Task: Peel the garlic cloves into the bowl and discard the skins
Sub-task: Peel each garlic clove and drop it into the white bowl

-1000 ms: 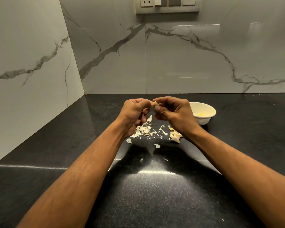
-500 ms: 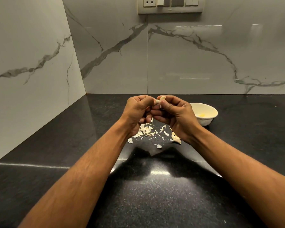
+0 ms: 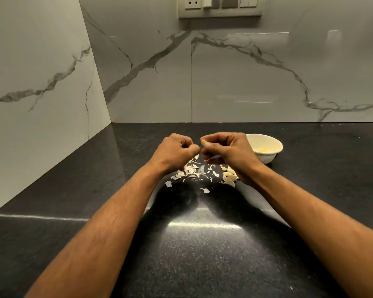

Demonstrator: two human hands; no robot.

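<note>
My right hand (image 3: 228,149) pinches a garlic clove (image 3: 203,143) at its fingertips, and a pale strip of skin (image 3: 214,157) hangs under the fingers. My left hand (image 3: 173,151) is curled just to the left, thumb and forefinger pinched together on what looks like a thin bit of skin. Both hands hover above a scatter of loose skins (image 3: 192,171) on the black counter. Several unpeeled cloves (image 3: 228,177) lie under my right wrist. The white bowl (image 3: 267,159) stands behind my right hand, with a yellowish peeled piece (image 3: 262,149) inside.
The black granite counter (image 3: 202,244) runs to marble walls at the left and back. A switch and socket plate (image 3: 220,6) hangs on the back wall above. Stray skin flakes (image 3: 205,190) lie nearer to me.
My hands were pressed together on the clove; a small gap has now opened between them, the clove staying in my right hand. A strip of skin has come loose below.
</note>
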